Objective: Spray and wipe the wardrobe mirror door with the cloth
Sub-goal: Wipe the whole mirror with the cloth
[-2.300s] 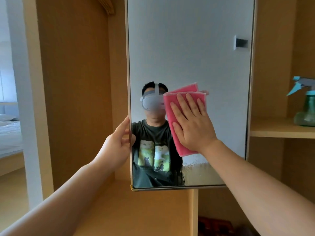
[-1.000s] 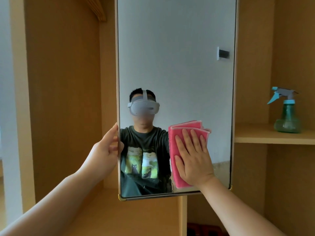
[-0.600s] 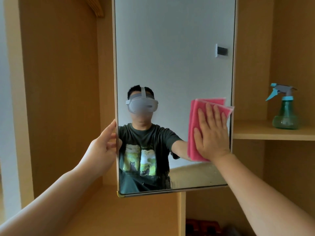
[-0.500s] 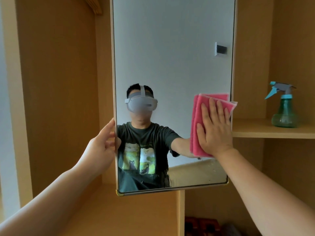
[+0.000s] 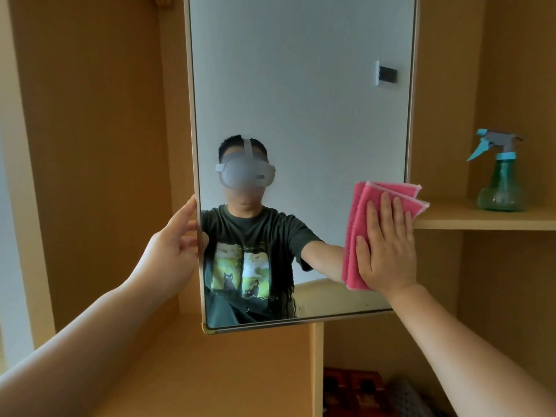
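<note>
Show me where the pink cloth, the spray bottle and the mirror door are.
pink cloth [image 5: 356, 224], head view, its left folded part.
spray bottle [image 5: 501, 191], head view, its green body.
mirror door [image 5: 301, 85], head view, upper glass.

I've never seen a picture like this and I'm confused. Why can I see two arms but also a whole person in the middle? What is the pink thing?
The camera sits on the person's head, so you see their own arms reaching out. The person in the middle is their reflection in the mirror door. The left hand grips the door's edge. The right hand presses a pink cloth flat on the glass. A spray bottle stands on the shelf beside it.
</note>
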### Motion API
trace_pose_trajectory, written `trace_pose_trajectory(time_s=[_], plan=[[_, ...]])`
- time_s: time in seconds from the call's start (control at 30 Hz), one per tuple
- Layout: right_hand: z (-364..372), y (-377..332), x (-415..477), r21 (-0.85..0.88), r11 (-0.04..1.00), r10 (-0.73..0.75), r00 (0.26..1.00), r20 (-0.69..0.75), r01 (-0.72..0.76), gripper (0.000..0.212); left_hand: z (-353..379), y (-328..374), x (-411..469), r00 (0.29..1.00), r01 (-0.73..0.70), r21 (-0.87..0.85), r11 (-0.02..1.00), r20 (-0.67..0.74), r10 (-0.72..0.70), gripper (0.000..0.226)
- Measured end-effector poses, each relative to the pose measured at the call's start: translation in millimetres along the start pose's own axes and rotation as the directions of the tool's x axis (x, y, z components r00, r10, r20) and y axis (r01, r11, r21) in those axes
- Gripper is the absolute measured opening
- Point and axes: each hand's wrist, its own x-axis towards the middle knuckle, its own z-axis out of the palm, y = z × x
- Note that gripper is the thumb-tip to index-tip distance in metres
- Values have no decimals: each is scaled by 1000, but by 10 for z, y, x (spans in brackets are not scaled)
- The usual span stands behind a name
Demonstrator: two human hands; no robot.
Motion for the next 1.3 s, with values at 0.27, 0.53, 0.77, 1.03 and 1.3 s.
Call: trace_pose_trajectory(time_s=[0.27,0.53,0.77,1.03,1.3], plan=[[185,-32,-564,7,1000,-21,999,24,21,63,-3,29,-4,1000,-6,-9,1000,2,6,83],[212,-145,-589,35,999,22,1000,2,-22,63,-43,-1,8,999,-27,-23,999,31,27,85],[281,-345,-596,58,997,43,999,-34,-41,63,-64,-6,1,998,-42,16,999,57,41,86],[290,-609,-605,72,997,31,999,-41,-28,63,-84,11,0,996,-30,-5,1000,89,31,90],[304,-860,-609,70,998,5,999,-45,-2,63,-83,9,-3,995,-15,-21,1000,94,17,89]])
